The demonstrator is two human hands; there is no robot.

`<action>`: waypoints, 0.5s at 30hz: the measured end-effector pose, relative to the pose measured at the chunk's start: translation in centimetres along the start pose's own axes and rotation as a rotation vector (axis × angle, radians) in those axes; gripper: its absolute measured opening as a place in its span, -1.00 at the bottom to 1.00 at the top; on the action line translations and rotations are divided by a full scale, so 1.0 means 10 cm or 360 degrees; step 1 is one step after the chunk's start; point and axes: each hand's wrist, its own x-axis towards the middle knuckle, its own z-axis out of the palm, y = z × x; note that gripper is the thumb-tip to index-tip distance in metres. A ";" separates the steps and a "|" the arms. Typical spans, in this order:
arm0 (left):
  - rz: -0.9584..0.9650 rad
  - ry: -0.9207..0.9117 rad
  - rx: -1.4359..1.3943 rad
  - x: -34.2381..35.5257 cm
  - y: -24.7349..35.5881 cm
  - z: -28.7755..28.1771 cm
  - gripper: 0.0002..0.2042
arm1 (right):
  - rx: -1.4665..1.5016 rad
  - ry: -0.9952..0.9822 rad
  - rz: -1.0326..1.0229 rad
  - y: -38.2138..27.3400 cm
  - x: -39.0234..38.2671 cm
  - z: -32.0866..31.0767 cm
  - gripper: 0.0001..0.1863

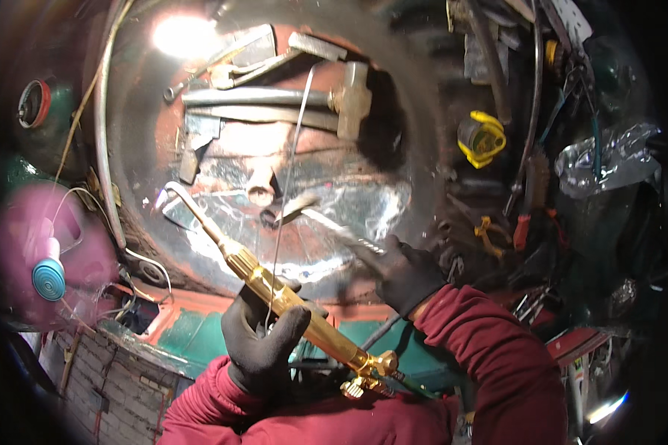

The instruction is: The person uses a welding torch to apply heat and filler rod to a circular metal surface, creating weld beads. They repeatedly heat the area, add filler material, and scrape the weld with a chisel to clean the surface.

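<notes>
At the far left a pink plastic jug [30, 245] with a blue cap [48, 279] sat beside a brick wall [119, 386], just outside the rim of a large round metal pan [126, 148]. The left hand [263, 341], in a dark glove with a red sleeve behind it, had its fingers [289, 326] wrapped firmly around the brass handle of a gas torch [274, 293]. The torch ran up and left from the hand, and its thin bent tip [172, 189] lay over the pan's shiny floor. Its brass valves [367, 371] stuck out below and right of the hand. A thin filler wire [289, 170] rose from the same hand, nearly upright, across the middle of the pan.

Further up in the pan lay a wrench [200, 74], flat steel bars [252, 104] and a brass hammer [349, 96]. Near the centre a short pipe piece [286, 211] rested on the pan floor.

The right hand [401, 271], also gloved, had its fingers closed on a slim metal tool [341, 230] that reached left and touched the pipe piece. To the right, well apart from the pan, a yellow tape measure [481, 137] and red-handled pliers [523, 222] lay among cluttered cables.
</notes>
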 end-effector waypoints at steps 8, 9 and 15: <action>0.0027 -0.0034 -0.0021 -0.01 0.04 0.00 -0.61 | -0.0159 -0.0107 0.0166 -0.03 0.07 0.08 -0.18; 0.0045 -0.0021 0.0001 0.01 0.04 0.01 -0.61 | -0.0150 -0.0013 0.0045 -0.07 0.04 0.03 -0.19; 0.0015 -0.0023 -0.0009 0.03 0.06 0.06 -0.60 | -0.0148 -0.0352 0.0399 0.09 0.08 0.07 -0.15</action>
